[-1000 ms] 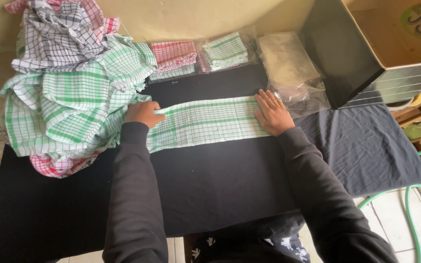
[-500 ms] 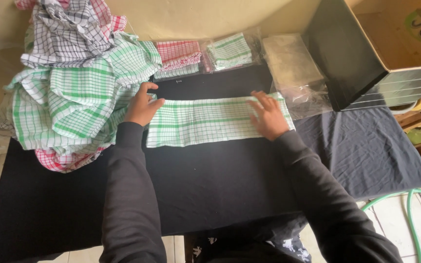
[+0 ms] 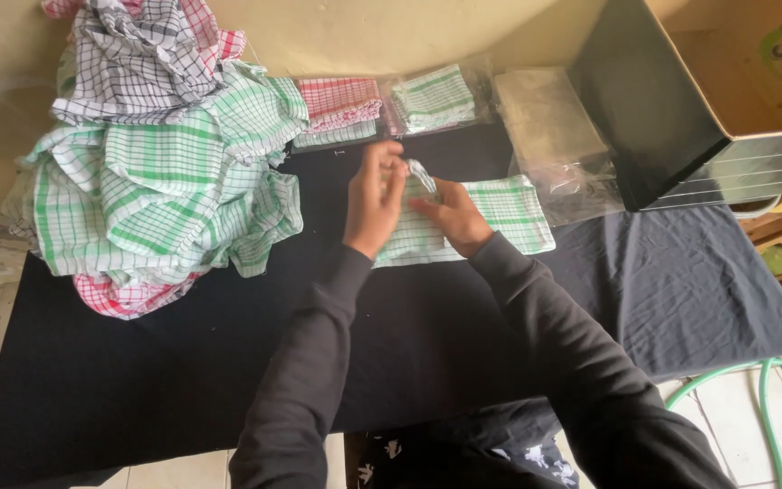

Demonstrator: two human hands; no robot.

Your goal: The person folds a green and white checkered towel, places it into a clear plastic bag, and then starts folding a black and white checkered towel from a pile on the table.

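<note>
Left hand (image 3: pixel 375 197) pinches the lifted end of a soft green & white checked cloth (image 3: pixel 500 213), folding it over; right hand (image 3: pixel 452 217) lies flat, pressing the cloth down. Cloth sits mid-table on the black cover (image 3: pixel 183 362), nearer the far edge. Big crumpled pile of checked cloths (image 3: pixel 160 181) fills the far left corner, w/ flat bagged cloths (image 3: pixel 432 98) along the far edge.

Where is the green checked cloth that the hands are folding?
In the head view, the green checked cloth lies mid-table on the black cover, under both hands, right of the cloth heap.
</note>
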